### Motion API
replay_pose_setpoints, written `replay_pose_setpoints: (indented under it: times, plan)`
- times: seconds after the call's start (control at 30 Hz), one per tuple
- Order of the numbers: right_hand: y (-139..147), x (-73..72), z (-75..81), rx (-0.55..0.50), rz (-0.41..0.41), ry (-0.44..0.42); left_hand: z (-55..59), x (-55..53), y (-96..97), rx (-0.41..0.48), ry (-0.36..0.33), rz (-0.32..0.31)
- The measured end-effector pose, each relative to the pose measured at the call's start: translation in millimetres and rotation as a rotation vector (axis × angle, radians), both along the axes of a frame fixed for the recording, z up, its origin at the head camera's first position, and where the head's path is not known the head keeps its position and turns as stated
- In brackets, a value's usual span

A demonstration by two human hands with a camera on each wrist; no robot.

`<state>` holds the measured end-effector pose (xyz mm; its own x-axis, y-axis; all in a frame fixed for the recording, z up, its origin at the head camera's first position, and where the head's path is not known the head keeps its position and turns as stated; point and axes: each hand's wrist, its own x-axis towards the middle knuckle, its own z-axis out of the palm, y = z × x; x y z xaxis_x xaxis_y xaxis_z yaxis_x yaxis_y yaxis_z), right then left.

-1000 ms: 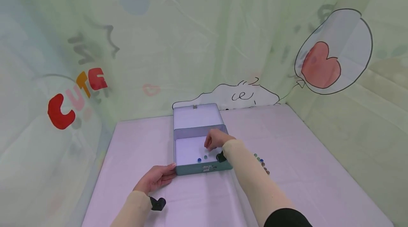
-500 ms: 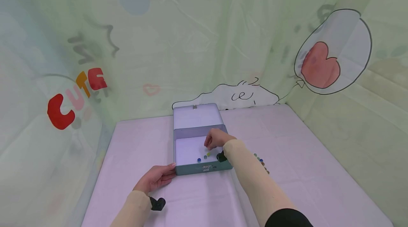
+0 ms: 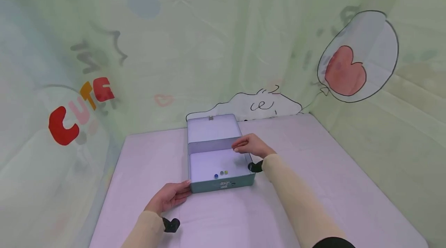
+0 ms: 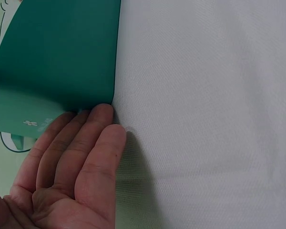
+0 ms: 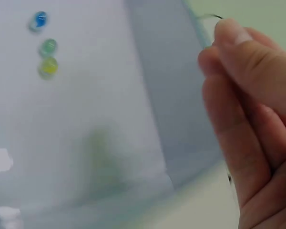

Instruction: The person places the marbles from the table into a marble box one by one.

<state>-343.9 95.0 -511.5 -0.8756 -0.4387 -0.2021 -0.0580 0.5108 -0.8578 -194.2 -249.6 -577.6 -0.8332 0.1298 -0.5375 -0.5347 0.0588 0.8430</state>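
Marbles (image 5: pixel 49 46), three, already lie in the box (image 3: pixel 208 186), any others unseen; right grip (image 3: pixel 253 146) pressed together, left grip (image 3: pixel 169 197) straight-fingered.

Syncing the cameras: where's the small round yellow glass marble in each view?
Head: small round yellow glass marble, below centre, near the box's front wall; rightmost of three marbles.
Left wrist: not in this picture.
Right wrist: upper left, lowest of the three marbles.
Shared landmark: smooth green rectangular box; outer surfaces at upper left in left wrist, interior in right wrist, lid open in head.
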Motion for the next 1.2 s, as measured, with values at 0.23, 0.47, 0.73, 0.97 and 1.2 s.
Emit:
replay_pose_setpoints:
  times: [0.23, 0.47, 0.73, 0.97, 1.2]
  plan:
    - [89, 9.7, -9.4, -0.131, -0.185, -0.011, -2.0, 3.6, -6.6, 0.023, -0.011, 0.007]
    - [155, 22.2, -13.6, -0.17, -0.258, -0.011, -6.2, 4.7, -10.3, 0.027, -0.034, 0.025]
    - [159, 26.9, -44.3, -0.152, -0.263, -0.042, -8.4, 7.1, -11.2, 0.014, -0.035, 0.03]
    - [162, 40.2, -75.2, -0.088, -0.314, -0.088, -3.8, 5.4, -6.1, 0.024, -0.022, -0.015]
    - [164, 49.5, -81.5, 0.003, -0.317, -0.023, 2.2, 1.6, -1.8, 0.01, -0.006, -0.029]
